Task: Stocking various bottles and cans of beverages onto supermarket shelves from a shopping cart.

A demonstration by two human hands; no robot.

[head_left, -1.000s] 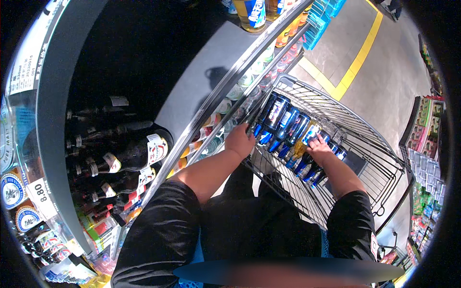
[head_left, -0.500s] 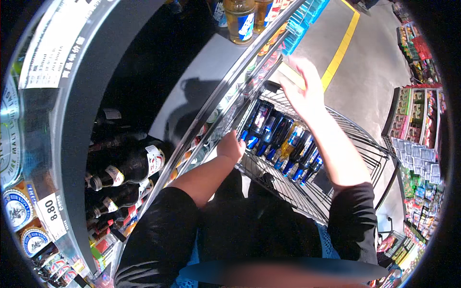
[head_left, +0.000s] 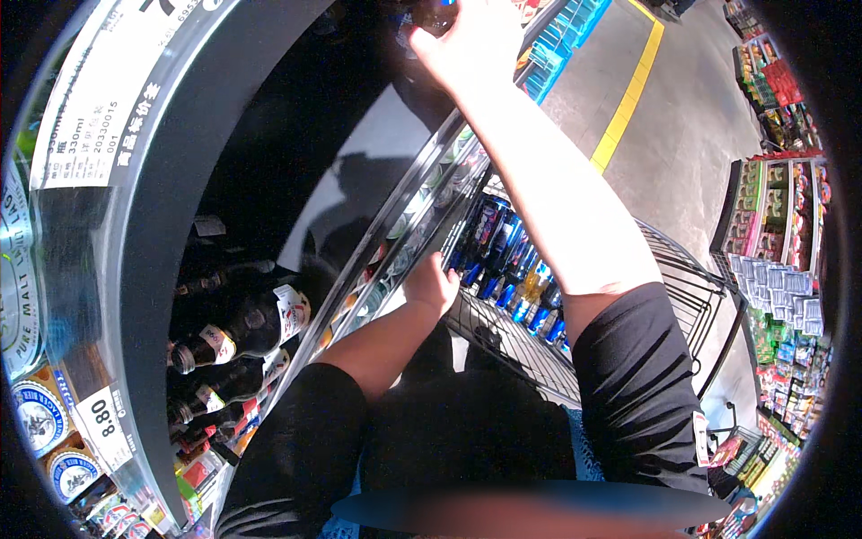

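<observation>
My right hand point(head_left: 467, 45) is raised to the top of the picture, its fingers closed around a dark bottle point(head_left: 433, 13) with a blue label on the upper shelf. Only a small part of the bottle shows. My left hand point(head_left: 431, 283) is low, gripping the near rim of a wire shopping cart point(head_left: 682, 278). Inside the cart lie several blue and dark drink cans point(head_left: 507, 260) in rows, just beyond my left hand.
A curved shelf edge point(head_left: 395, 234) runs between me and the cart. Dark glass bottles point(head_left: 242, 328) with white labels lie on the lower shelf at left. Blue packs point(head_left: 566, 36) line the far shelf. A yellow floor line point(head_left: 628, 108) crosses the aisle; snack racks point(head_left: 772, 225) stand at right.
My right hand left the cans in the cart and rose up to the bottle on the upper shelf. My left hand stayed on the cart's rim.
</observation>
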